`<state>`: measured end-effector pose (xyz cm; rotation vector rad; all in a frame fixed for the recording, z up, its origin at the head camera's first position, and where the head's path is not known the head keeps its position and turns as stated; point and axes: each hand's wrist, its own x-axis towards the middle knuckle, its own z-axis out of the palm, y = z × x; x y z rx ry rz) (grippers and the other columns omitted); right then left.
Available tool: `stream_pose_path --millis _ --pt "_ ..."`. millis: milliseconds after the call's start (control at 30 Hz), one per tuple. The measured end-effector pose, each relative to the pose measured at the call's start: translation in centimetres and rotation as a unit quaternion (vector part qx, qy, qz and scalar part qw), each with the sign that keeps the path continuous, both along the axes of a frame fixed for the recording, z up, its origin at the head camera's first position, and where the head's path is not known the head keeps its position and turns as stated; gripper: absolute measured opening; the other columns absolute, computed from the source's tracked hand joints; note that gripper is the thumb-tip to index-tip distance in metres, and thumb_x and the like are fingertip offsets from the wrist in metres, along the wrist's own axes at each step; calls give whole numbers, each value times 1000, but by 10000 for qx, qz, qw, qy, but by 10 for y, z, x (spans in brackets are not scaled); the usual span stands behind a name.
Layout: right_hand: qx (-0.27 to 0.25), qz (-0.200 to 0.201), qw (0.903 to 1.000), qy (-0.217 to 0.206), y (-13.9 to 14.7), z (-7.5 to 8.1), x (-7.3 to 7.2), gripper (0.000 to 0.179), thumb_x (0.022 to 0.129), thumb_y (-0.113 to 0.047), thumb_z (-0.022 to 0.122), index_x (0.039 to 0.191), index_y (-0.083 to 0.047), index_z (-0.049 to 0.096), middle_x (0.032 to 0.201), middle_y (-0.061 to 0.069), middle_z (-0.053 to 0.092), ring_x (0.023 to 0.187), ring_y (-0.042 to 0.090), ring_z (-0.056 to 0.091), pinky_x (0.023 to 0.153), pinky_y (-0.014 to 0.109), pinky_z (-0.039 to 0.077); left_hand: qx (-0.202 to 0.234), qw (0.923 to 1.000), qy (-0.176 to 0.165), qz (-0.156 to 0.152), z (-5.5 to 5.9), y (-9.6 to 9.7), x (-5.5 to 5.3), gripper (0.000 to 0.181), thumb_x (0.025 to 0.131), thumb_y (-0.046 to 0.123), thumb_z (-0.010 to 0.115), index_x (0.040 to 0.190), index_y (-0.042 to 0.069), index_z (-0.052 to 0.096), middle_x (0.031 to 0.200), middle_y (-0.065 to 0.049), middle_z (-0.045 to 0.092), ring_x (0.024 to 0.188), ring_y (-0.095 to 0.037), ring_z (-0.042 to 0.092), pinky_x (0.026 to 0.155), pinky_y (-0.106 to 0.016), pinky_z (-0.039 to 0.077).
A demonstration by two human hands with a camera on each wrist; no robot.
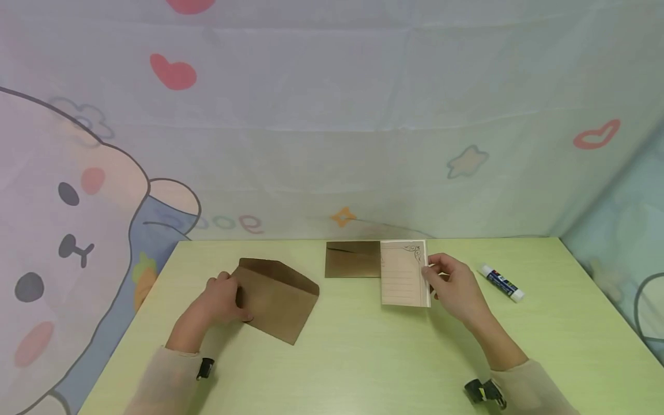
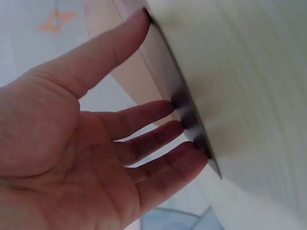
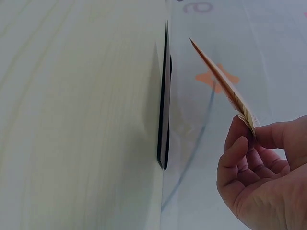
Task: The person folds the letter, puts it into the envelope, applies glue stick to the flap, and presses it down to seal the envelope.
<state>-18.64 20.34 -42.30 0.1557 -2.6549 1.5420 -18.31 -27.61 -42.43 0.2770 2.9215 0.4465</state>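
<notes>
My left hand (image 1: 222, 297) grips the left edge of a brown kraft envelope (image 1: 280, 300) on the left half of the table, its triangular flap opened at the top. In the left wrist view the thumb and the fingertips (image 2: 194, 155) sit spread along the envelope's edge. My right hand (image 1: 456, 285) pinches a thin stack of lined cream note paper (image 1: 404, 276) with corner scrollwork by its right edge. From the right wrist view, thumb and forefinger nip the fanned paper sheets (image 3: 230, 91) above the table.
Another brown envelope (image 1: 353, 262) lies flat at the table's back edge, partly behind the paper. A glue stick (image 1: 502, 282) lies to the right of my right hand. Beyond the pale table (image 1: 353, 369) hangs a printed cloth (image 1: 321, 115).
</notes>
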Motion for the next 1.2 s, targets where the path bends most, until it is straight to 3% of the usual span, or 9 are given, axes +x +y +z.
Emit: stream_pose_path --millis 200,367,567,733,833,933,1067,1200 --pt "23 -12 10000 -33 1 0 0 25 109 -16 62 128 -1 65 99 14 65 76 22 62 59 28 55 110 9995 -96 -274 5 38 17 71 77 24 97 126 -13 61 119 -23 53 108 -42 49 92 -56 53" --pt "-54 24 10000 -29 -1 2 2 27 109 -17 62 129 0 64 100 14 66 77 21 62 59 28 54 152 9986 -144 -482 7 70 26 67 76 21 98 123 -10 62 119 -18 53 111 -39 47 92 -52 53" --pt "-89 36 10000 -20 -1 3 3 26 108 -17 63 128 0 64 100 14 66 77 22 61 58 27 53 219 9964 -135 -804 4 101 30 65 73 20 100 119 -8 63 119 -15 52 108 -35 45 91 -48 53" --pt "-120 37 9999 0 -3 3 3 25 108 -16 63 127 0 65 100 14 65 76 21 61 58 27 53 328 9947 -84 -972 2 114 29 66 73 19 100 122 -7 64 121 -15 51 110 -35 43 91 -46 53" --pt "-114 37 9999 27 -3 3 3 25 109 -16 63 127 0 65 100 15 65 76 20 61 58 27 53 406 9958 7 -826 1 115 28 64 75 22 99 121 -6 63 123 -17 50 112 -37 43 92 -48 53" --pt "-110 31 9999 50 -3 4 3 24 109 -17 63 127 0 65 100 15 65 76 20 61 58 27 52 451 9983 89 -345 2 113 25 71 74 33 100 118 -6 60 120 -19 49 113 -40 44 89 -54 53" --pt "-96 -3 9999 46 -3 5 2 23 109 -16 63 126 -1 65 100 15 65 75 21 61 58 28 53 358 9988 -74 316 6 110 24 83 65 47 102 109 -4 55 110 -20 47 108 -41 44 83 -59 51" --pt "-85 -11 10000 20 -3 5 2 24 109 -17 63 127 -2 65 101 14 65 76 22 61 59 28 53 174 9980 -323 514 4 109 20 88 59 51 103 107 -3 51 104 -20 47 105 -41 45 82 -59 49"
